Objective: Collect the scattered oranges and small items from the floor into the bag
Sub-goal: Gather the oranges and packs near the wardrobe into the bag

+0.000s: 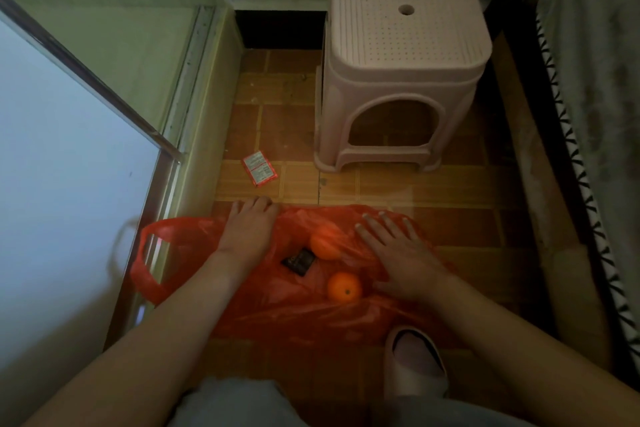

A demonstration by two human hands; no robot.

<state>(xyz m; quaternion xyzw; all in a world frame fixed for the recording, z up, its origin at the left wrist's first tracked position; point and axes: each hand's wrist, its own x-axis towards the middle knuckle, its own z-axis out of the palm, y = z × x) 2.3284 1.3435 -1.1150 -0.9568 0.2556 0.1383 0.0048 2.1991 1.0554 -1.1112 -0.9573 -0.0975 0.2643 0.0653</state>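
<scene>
1. Tiled floor point(381, 184) in a narrow corner; I noted a pink plastic stool point(398, 62) at the far wall and a slippered foot point(415, 360) near the camera.
2. Red plastic bag point(277, 308) lay flat on the floor, long axis left to right, handle loop at the left. On or in it: two oranges point(325, 242) point(344, 287) and a small dark item point(298, 261) between the hands.
3. Left hand point(247, 229) rested on the bag's far edge; fingers bent downward, grasp undeterminable.
4. Right hand point(398, 253) lay flat on the bag, fingers spread, released.
5. Red-and-white packet point(260, 168) lay on the floor beyond the bag, tilted diagonally.
</scene>
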